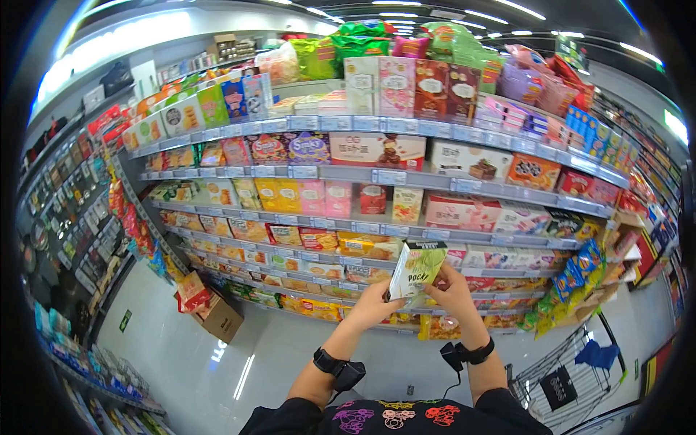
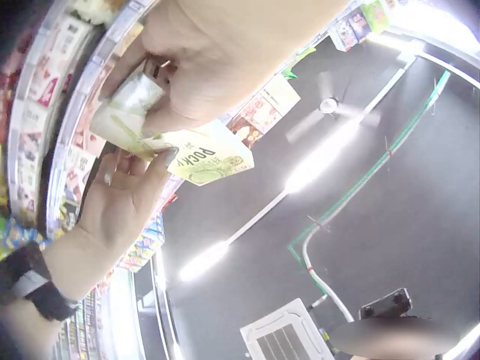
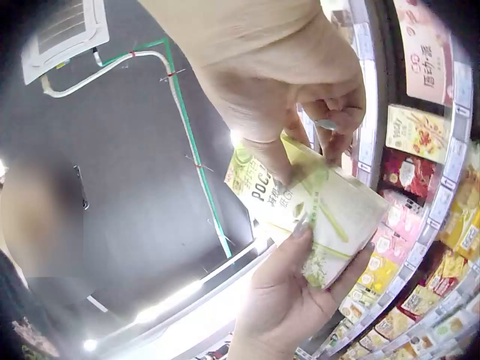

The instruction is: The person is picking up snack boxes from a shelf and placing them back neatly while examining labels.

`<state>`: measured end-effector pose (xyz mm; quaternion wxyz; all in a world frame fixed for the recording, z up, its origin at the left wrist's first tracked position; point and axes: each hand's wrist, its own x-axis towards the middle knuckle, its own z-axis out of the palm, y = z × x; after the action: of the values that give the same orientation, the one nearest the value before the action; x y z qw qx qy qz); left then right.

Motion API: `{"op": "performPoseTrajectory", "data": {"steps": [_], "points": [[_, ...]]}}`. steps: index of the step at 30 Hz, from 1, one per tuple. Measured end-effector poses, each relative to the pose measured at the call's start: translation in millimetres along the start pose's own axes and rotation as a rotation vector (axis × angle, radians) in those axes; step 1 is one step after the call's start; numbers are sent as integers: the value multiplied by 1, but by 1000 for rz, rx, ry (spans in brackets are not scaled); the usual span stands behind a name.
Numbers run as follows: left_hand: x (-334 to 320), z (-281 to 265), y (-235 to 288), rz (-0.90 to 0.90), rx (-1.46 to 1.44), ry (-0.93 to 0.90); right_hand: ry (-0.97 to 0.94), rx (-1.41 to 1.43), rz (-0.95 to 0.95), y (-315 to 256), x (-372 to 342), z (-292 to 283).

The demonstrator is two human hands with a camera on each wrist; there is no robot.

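A green and white Pocky box (image 1: 418, 270) is held tilted in front of the shelves, its printed front turned up toward the head camera. My left hand (image 1: 373, 306) grips its lower left edge. On the other side my right hand (image 1: 452, 291) holds the right edge, thumb on the front. From the right wrist, the box (image 3: 322, 214) shows a pale side panel with green sticks, the left thumb lying across it. In the left wrist view the left hand (image 2: 206, 64) covers part of the box (image 2: 206, 156).
Shelves (image 1: 362, 174) packed with snack boxes stand right in front. A brown carton (image 1: 220, 319) sits on the floor at the left. At the right are a shopping cart (image 1: 569, 373) and hanging snack bags (image 1: 576, 279). Another Pocky box (image 1: 407, 205) stands on a middle shelf.
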<state>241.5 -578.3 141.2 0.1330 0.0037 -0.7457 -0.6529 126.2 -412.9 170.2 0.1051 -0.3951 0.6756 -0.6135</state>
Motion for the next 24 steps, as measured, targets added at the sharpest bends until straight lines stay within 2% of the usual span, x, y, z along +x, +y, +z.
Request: {"op": "performPoseTrajectory", "data": {"steps": [3,5,6,9,10,12,14,16,17,19,20,21,24], "points": [[3,-32,7,27,209,158,-51,17,-25,31,33,27],[12,-58,-6,23,206,201,-70,78,11,41,55,50],[18,-72,-12,21,200,213,-50,111,-44,43,67,62],[42,-126,-18,308,485,427,69,-56,-263,34,111,98],[51,-148,-3,366,542,426,97,27,-255,21,127,112],[65,-194,33,519,645,428,215,-290,-699,-16,171,132],[85,-236,60,726,723,491,265,-283,-829,-42,215,149],[108,-277,89,920,802,588,327,-258,-861,-76,262,167],[121,-297,103,1012,848,636,315,-179,-707,-95,276,176],[151,-338,121,1044,869,702,304,110,-748,-113,325,193],[164,-357,128,1062,867,676,372,184,-789,-128,344,204],[177,-375,135,1082,863,653,303,129,-755,-132,362,201],[207,-404,146,1107,878,607,341,32,-771,-143,406,203]]}}
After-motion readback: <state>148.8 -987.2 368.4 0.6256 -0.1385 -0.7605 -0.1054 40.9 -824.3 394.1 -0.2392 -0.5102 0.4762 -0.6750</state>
